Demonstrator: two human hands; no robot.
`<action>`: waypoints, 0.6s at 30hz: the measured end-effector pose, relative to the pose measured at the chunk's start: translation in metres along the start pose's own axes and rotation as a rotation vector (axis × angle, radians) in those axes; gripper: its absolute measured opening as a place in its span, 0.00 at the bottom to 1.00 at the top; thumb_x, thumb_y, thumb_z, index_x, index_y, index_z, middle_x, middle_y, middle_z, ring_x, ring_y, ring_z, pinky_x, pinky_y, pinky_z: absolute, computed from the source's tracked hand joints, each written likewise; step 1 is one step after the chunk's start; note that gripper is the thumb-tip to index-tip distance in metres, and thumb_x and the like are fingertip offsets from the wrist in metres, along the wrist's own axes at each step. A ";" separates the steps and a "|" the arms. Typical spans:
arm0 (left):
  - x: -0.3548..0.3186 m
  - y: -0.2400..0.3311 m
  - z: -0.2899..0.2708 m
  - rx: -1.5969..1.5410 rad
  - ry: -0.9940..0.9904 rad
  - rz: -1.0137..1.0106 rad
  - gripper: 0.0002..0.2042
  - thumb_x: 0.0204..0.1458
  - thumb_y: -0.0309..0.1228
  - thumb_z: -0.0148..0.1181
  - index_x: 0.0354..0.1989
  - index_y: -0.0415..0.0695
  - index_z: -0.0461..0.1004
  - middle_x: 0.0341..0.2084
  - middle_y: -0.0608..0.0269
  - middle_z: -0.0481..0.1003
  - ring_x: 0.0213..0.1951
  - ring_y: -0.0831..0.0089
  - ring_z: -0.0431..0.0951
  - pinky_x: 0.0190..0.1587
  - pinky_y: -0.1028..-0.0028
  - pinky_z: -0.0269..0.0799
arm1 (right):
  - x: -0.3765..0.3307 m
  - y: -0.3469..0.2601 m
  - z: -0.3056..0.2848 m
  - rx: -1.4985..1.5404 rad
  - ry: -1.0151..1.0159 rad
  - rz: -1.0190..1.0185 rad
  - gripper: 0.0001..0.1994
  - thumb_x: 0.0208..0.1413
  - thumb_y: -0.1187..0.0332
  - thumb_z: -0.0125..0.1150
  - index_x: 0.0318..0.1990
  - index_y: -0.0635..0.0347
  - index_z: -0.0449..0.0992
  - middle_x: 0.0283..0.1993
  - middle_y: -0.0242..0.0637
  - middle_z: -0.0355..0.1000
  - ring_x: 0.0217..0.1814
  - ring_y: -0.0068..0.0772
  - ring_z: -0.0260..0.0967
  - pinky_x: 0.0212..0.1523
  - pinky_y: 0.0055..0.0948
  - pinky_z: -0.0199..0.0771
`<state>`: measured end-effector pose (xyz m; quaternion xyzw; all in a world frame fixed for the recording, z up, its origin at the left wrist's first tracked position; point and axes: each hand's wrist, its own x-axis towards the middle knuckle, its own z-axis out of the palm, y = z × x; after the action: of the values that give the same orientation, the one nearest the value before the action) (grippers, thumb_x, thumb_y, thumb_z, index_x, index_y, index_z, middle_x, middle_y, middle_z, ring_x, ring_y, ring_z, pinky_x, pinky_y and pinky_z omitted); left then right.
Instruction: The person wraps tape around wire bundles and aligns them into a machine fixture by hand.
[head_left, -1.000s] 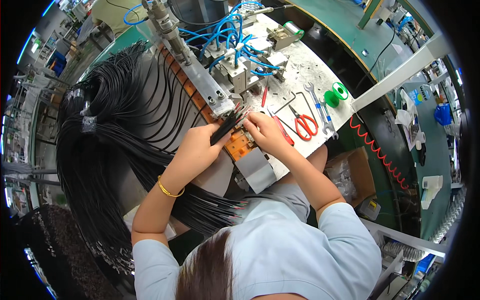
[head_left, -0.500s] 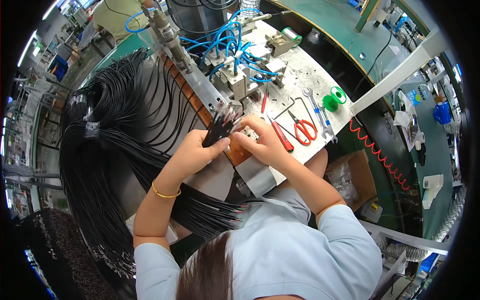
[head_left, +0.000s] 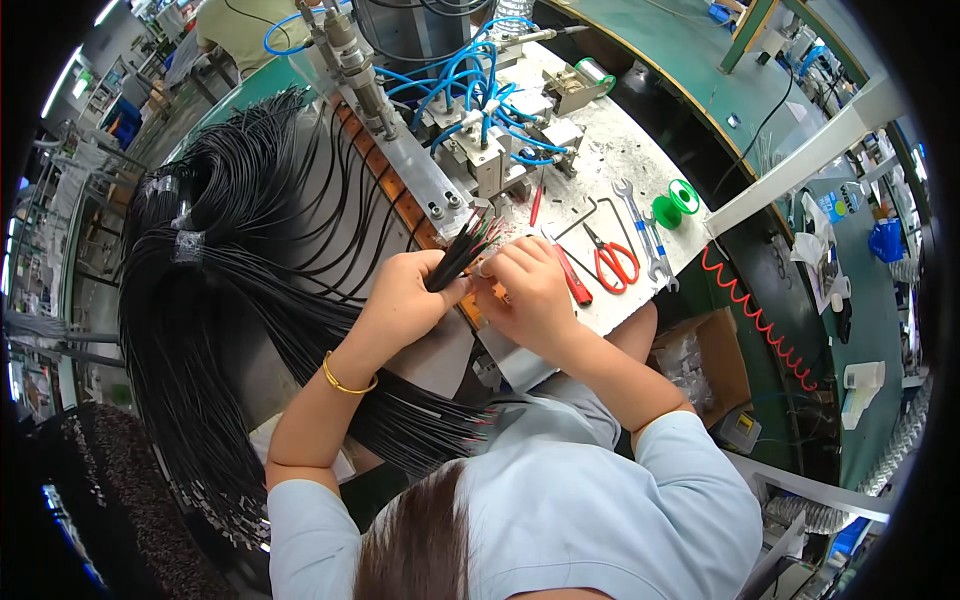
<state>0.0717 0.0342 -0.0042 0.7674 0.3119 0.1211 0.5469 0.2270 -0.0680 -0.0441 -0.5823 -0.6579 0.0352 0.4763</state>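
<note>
My left hand (head_left: pixel 402 300) is closed around a bunch of black cables (head_left: pixel 456 256), whose stripped ends fan upward and show red, green and pale inner wires. Right beside that bunch, my right hand (head_left: pixel 532 300) has its fingers curled in a pinch; what sits between the fingertips is too small and covered to name. Both hands are over the near end of a copper-coloured strip (head_left: pixel 408 208) on the machine. Below my left forearm, a long cable bundle (head_left: pixel 400 425) runs across to my lap, its tips coloured too.
A large tied coil of black cables (head_left: pixel 190 250) fills the left side. Ahead stands a metal fixture with blue air hoses (head_left: pixel 470 80). On the white bench top lie red-handled scissors (head_left: pixel 617 268), wrenches (head_left: pixel 640 225), a hex key (head_left: pixel 578 215) and a green spool (head_left: pixel 683 197).
My right hand's fingers have folded in more, close beside the bunch. The cable ends in my left hand are now spread wider. The whole view has shifted slightly.
</note>
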 end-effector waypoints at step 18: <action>-0.004 0.020 -0.016 0.259 0.087 0.100 0.11 0.52 0.34 0.60 0.30 0.37 0.75 0.17 0.61 0.72 0.20 0.65 0.71 0.26 0.70 0.64 | -0.009 0.049 0.002 0.039 -0.180 0.296 0.13 0.63 0.63 0.50 0.30 0.63 0.68 0.26 0.32 0.64 0.28 0.25 0.59 0.32 0.29 0.62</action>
<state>0.0670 0.0401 0.0204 0.8401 0.3098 0.1403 0.4227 0.2600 -0.0588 -0.0800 -0.6581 -0.6042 0.1697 0.4160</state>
